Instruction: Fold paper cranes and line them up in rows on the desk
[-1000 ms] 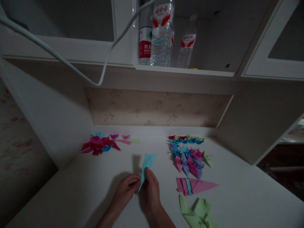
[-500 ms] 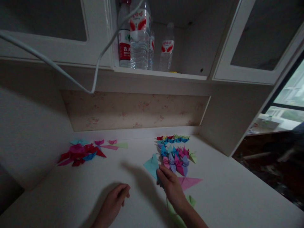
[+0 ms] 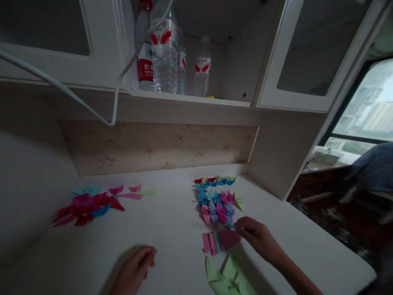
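Observation:
My right hand (image 3: 253, 235) pinches a light-blue folded paper (image 3: 229, 225), seen nearly edge-on, above a pink folded paper (image 3: 229, 239). Beside that lie narrow pink folded strips (image 3: 209, 243) and a teal strip (image 3: 217, 241). Just behind are several origami pieces (image 3: 216, 211) in pink, lilac and blue, set in rows. A larger light-green folded paper piece (image 3: 230, 276) is nearest me, left of my right forearm. My left hand (image 3: 138, 264) rests on the white tabletop (image 3: 172, 246), fingers curled in and nothing visible in them.
A heap of red, magenta and blue folded papers (image 3: 87, 207) lies at the left. Overhead, an open cabinet holds plastic bottles (image 3: 165, 57), and a white cable (image 3: 115, 102) hangs in front. At right, a person in a blue-grey top (image 3: 376, 164) is partly visible.
My right hand has moved right with the light-blue paper, now turned edge-on, uncovering the strips and the green piece. My left hand stays curled on the table. The view has shifted right.

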Motion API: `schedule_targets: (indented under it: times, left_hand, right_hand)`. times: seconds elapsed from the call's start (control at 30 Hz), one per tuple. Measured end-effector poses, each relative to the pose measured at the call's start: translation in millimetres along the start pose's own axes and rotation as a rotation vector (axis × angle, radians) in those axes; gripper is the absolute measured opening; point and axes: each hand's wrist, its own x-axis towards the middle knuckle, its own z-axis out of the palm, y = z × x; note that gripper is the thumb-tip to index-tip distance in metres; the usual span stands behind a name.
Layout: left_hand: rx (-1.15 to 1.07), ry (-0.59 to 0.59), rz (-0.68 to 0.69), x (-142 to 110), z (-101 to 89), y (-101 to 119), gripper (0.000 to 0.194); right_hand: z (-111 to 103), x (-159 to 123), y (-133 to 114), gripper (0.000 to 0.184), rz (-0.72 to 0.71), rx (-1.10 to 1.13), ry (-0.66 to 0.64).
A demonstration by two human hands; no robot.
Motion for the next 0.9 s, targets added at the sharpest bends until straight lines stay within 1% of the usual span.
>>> schedule_targets:
  times: [0.1,0.23,0.3,0.37,0.47,0.63,0.77,0.9]
  left_hand:
    - [0.019,0.002,-0.012,0,0.5,0,0.042]
    - [0.034,-0.005,-0.013,-1,1.1,4,0.04]
    - [0.038,-0.005,-0.005,-1,0.9,6,0.039]
    - [0.048,-0.006,-0.007,-1,0.3,9,0.038]
    - [0.051,-0.018,-0.011,-2,-0.3,10,0.037]
    - [0.039,-0.029,0.006,-2,0.4,7,0.038]
    - [0.026,-0.021,-0.002,-1,0.0,5,0.038]
    - [0.018,-0.018,-0.013,-2,-1.2,9,0.037]
  right_hand:
    - [0,-16,17,0.027,-0.087,-0.118,0.001]
    - [14,-35,42,0.031,-0.189,-0.401,0.071]
    - [21,-41,53,0.033,-0.251,-0.54,0.115]
    - [25,-44,60,0.034,-0.314,-0.623,0.142]
    - [27,-43,66,0.034,-0.355,-0.693,0.152]
    - [31,-40,68,0.033,-0.351,-0.781,0.073]
    - [33,-39,69,0.033,-0.357,-0.795,0.059]
    - [31,-40,66,0.035,-0.365,-0.782,0.069]
